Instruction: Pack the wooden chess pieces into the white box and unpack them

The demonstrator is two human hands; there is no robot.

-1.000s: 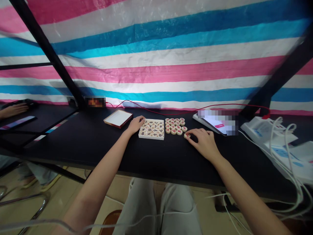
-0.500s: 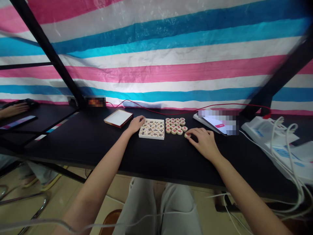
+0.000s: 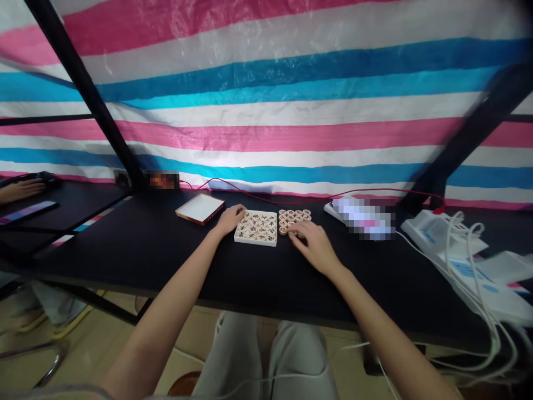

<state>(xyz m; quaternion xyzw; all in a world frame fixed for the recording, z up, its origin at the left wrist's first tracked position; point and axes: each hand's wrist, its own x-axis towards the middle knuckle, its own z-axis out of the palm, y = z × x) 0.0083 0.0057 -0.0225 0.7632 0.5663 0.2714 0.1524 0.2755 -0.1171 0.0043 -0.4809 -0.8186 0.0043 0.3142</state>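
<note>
A shallow white box (image 3: pixel 255 242) on the black table holds rows of round Chinese chess pieces with black characters. My left hand (image 3: pixel 230 220) is at its upper left corner, the fingers curled against the side. Just right of the box, Chinese chess pieces with red characters (image 3: pixel 298 217) lie in close rows. My right hand (image 3: pixel 313 244) is over the near right part of these rows. Its thumb and fingertips close on a piece in the nearest row, which they partly cover.
A box lid (image 3: pixel 201 208) lies inside up at the left. To the right are a blurred phone (image 3: pixel 366 219) and white power strips (image 3: pixel 449 250) with cables. Another person's hand (image 3: pixel 23 190) is at far left. A striped sheet (image 3: pixel 266 133) hangs behind.
My right hand has moved left with the outlying red piece, up to the rows of red pieces. My left hand stays at the box corner. The view has shifted slightly.
</note>
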